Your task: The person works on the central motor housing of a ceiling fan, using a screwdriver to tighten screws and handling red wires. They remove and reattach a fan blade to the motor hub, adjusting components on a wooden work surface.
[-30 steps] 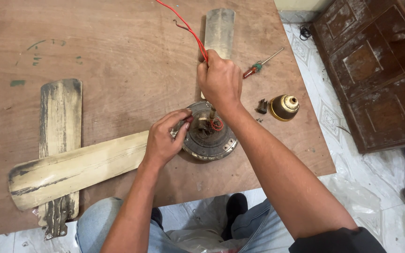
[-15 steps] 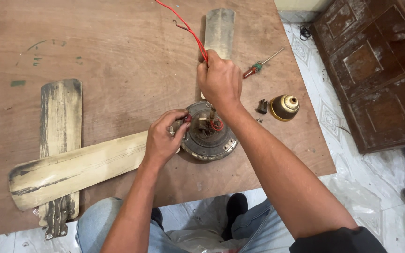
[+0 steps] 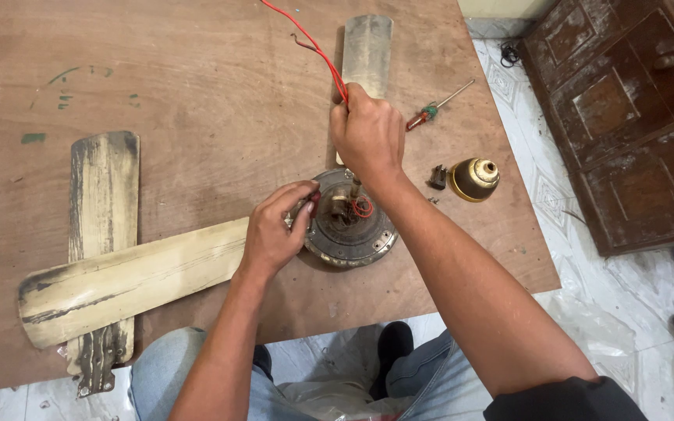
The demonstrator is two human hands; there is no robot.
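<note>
Fan motor (image 3: 350,222) sits near the table (image 3: 196,101) edge. Your right hand (image 3: 368,132) has its fingers clamped on the red wire (image 3: 313,48), pulling it clear, while your left hand (image 3: 274,234) pinches a small part at the housing rim, steadying it.

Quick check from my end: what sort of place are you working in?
Likely a home or small repair spot: a bare plywood table bearing an opened ceiling fan motor, a screwdriver, and a worn wooden cabinet on tiled floor.

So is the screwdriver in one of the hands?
No, the screwdriver lies on the wooden table, while the right hand grips a red wire.
</note>
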